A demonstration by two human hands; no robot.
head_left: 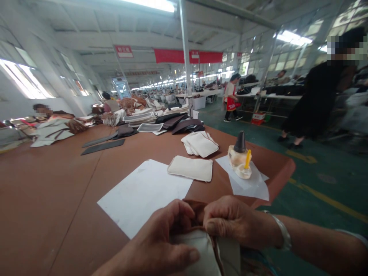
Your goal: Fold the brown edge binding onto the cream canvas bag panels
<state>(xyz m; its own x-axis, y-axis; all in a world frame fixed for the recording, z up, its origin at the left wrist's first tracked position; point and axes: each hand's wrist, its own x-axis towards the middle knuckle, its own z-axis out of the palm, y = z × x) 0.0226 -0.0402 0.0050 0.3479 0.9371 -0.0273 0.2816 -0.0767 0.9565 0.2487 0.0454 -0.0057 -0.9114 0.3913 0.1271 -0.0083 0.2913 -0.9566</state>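
Close to me at the bottom, a sewn piece with white lining and brown edges (198, 249) is between my hands. My right hand (232, 220) pinches its upper edge, thumb pressed on the brown seam. My left hand (161, 237) curls around the left side, fingers at the brown edge and thumb over the white face. Just beyond lies a white sheet of paper (140, 193) with a flat cream stitched piece (191, 168) overlapping its corner. Behind that rests a small stack of similar cream pieces (199, 144).
A lumpy pot with a black cone (240, 142) and a yellow stick (247, 159) stands on white paper (250, 189) near the table's right edge. Dark strips (102, 147) and piles of panels (143, 117) lie farther back. A person in black (319, 88) is at the right.
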